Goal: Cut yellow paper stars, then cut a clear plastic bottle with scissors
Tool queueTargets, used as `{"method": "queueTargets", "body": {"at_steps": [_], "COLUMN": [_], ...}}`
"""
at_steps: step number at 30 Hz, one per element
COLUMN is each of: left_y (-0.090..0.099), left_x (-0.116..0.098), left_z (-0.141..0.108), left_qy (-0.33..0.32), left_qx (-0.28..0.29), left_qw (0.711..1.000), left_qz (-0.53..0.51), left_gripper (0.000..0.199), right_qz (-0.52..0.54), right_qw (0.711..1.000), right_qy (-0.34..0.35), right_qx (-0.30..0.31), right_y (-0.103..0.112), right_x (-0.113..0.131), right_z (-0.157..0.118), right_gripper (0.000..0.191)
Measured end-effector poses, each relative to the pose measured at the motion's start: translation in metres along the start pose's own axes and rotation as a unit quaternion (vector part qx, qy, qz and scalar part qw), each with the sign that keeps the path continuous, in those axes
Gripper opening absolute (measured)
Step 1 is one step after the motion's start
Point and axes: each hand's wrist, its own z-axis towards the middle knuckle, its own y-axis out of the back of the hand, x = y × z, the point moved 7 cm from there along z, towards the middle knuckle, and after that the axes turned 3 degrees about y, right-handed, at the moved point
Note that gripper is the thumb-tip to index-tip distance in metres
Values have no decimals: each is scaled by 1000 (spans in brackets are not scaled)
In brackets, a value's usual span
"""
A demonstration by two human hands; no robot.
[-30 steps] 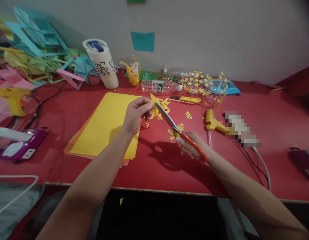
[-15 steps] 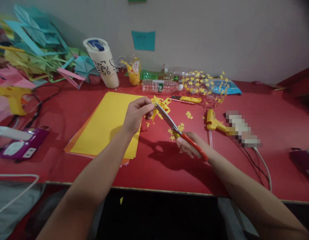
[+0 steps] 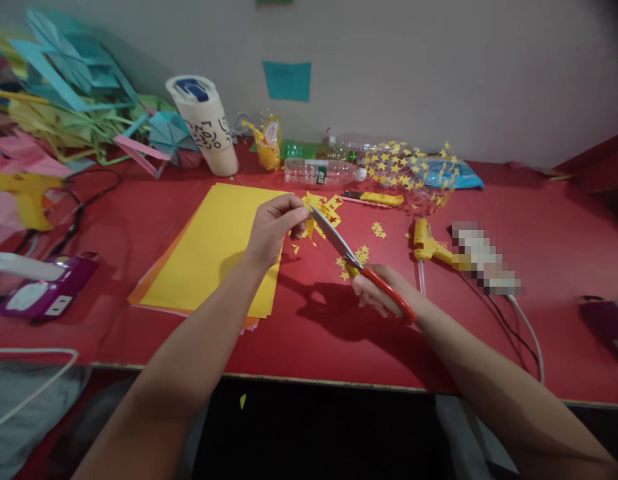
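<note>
Between thumb and fingertips, my left hand (image 3: 276,227) pinches a small piece of yellow paper (image 3: 307,202), mostly hidden by the fingers. My right hand (image 3: 376,290) grips red-handled scissors (image 3: 333,235), whose blade tips meet the paper at my left fingertips. Behind the blades lies a heap of yellow paper scraps (image 3: 329,212) with star-shaped gaps. Small cut yellow stars (image 3: 361,254) rest on the table near my right hand, with another little group of stars (image 3: 379,230) farther back. A stack of yellow paper sheets (image 3: 199,253) lies under my left forearm.
A yellow glue gun (image 3: 425,241) lies to the right, a yellow cutter (image 3: 381,199) behind the scraps. Along the wall are a white tumbler (image 3: 209,127), plastic bottles (image 3: 319,172) and a star-covered clear bottle (image 3: 409,167). A purple power strip (image 3: 49,287) sits at left.
A small yellow scrap has dropped below the scissor tips, by the heap. Both hands and the scissors stay almost in place.
</note>
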Motion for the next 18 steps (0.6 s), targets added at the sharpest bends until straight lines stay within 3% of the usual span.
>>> {"method": "queueTargets", "body": {"at_steps": [18], "left_y": [0], "left_x": [-1], "left_z": [1], "left_qy": [0], "left_qx": [1], "left_qw": [1000], "left_qz": [-22], "left_gripper": [10], "right_qz": [-13], "right_qw": [999], "right_qy": [-43], "right_qx": [-30], "right_y": [0], "right_x": [-14], "right_z": [3], "right_gripper": [53]}}
